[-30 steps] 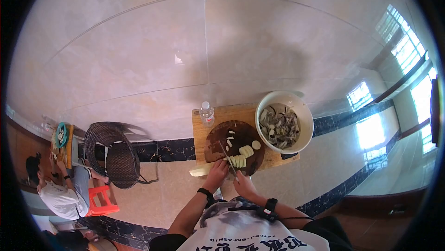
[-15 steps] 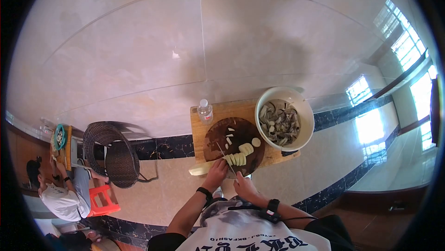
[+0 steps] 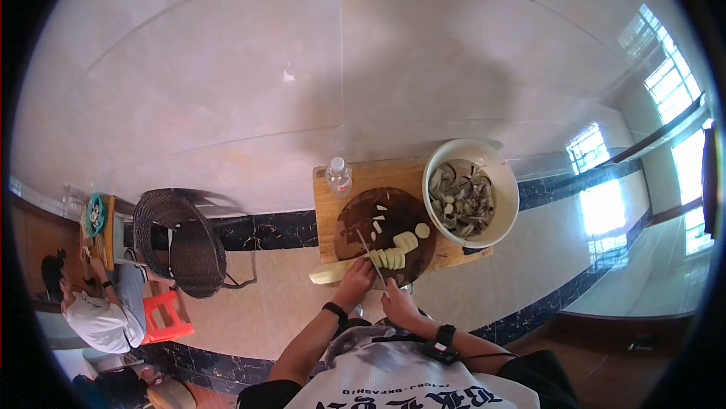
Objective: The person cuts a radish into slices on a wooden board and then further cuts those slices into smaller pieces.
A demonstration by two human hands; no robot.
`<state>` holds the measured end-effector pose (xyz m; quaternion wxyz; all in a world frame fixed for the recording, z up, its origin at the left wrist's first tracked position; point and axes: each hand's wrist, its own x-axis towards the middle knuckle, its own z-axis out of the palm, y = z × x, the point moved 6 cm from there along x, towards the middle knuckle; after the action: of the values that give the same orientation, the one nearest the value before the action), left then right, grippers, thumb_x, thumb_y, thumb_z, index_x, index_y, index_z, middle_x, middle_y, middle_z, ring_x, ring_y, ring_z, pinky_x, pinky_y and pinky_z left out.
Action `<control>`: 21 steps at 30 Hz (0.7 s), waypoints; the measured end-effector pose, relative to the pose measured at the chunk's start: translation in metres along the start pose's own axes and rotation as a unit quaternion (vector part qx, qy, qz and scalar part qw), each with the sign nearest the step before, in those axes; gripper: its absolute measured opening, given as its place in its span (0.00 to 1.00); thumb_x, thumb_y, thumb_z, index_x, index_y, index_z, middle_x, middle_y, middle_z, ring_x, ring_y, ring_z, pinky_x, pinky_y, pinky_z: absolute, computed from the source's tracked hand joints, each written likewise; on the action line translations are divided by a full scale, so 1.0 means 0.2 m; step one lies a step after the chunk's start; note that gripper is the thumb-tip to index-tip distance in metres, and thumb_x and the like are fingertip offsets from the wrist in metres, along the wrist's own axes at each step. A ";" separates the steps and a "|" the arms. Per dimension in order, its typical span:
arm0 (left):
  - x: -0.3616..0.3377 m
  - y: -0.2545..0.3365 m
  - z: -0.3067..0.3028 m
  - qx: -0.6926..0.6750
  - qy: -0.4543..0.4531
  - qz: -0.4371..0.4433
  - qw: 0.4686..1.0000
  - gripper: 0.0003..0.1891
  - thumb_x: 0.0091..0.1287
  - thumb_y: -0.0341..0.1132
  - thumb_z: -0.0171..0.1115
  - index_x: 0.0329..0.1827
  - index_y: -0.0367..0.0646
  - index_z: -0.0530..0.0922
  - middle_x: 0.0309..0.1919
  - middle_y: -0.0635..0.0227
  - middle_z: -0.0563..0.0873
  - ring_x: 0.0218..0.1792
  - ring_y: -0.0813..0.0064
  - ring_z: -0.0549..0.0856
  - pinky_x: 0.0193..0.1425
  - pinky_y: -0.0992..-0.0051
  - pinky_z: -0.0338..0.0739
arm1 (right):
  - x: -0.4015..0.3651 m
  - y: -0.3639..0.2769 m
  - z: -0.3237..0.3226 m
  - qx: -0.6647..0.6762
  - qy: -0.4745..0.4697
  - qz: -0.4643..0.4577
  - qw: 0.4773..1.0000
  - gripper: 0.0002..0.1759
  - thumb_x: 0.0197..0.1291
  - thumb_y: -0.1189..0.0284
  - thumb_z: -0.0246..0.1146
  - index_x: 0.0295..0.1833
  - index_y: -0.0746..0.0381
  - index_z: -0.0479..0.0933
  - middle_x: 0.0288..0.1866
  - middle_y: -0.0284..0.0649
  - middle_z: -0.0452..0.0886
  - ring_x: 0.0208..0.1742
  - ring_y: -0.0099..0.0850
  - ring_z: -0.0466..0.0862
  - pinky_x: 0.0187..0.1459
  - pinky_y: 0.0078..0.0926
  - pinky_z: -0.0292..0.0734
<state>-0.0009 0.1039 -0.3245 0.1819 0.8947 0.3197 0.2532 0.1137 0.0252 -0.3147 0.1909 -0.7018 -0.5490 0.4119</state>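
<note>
A long, pale peeled vegetable (image 3: pixel 329 272) lies across the near left edge of a round dark cutting board (image 3: pixel 352 220). My left hand (image 3: pixel 357 280) is closed over its right end, beside the cut. In my right hand (image 3: pixel 399 305) is the handle of a knife, its thin blade (image 3: pixel 366 244) pointing away from me between the vegetable and a row of slices (image 3: pixel 392 258). The handle is mostly hidden by my fingers. More rounds (image 3: pixel 407 241) and small white slivers (image 3: pixel 377 226) rest farther up the board.
A white basin (image 3: pixel 509 197) of greyish cut pieces stands at the wooden table's right end. A clear bottle (image 3: pixel 339 180) stands at its back left corner. To the left are a wicker chair (image 3: pixel 198 258), a red stool (image 3: pixel 168 322) and a seated person (image 3: pixel 98 322) working at another small table.
The view has shifted slightly, moving the board and basin a little in the frame. Both hands keep nearly the same place, and the knife stays at the row of slices.
</note>
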 end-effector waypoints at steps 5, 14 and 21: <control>0.01 0.00 0.01 0.005 -0.005 0.014 1.000 0.14 0.57 0.29 0.60 0.44 0.32 0.84 0.49 0.54 0.83 0.56 0.52 0.81 0.63 0.62 0.79 | 0.06 -0.03 -0.01 0.007 -0.015 0.006 1.000 0.17 0.64 0.73 0.57 0.53 0.69 0.63 0.32 0.71 0.79 0.40 0.73 0.80 0.42 0.68 0.71; 0.01 -0.01 0.01 0.011 -0.009 -0.003 1.000 0.13 0.60 0.30 0.60 0.44 0.32 0.84 0.51 0.53 0.83 0.59 0.51 0.80 0.65 0.61 0.78 | 0.15 0.02 0.01 0.001 -0.034 0.019 0.999 0.18 0.64 0.73 0.59 0.55 0.68 0.64 0.36 0.70 0.81 0.44 0.72 0.80 0.46 0.69 0.72; 0.01 -0.01 0.02 0.009 -0.019 0.001 1.000 0.10 0.61 0.31 0.60 0.40 0.34 0.83 0.45 0.55 0.82 0.56 0.53 0.81 0.64 0.62 0.79 | 0.21 0.03 0.00 0.004 -0.046 0.010 0.999 0.20 0.64 0.73 0.60 0.58 0.69 0.65 0.38 0.70 0.82 0.45 0.72 0.81 0.48 0.68 0.74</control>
<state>0.0014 0.1071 -0.3276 0.1795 0.9013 0.3175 0.2338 0.1192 0.0615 -0.3350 0.1642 -0.6866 -0.5484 0.4481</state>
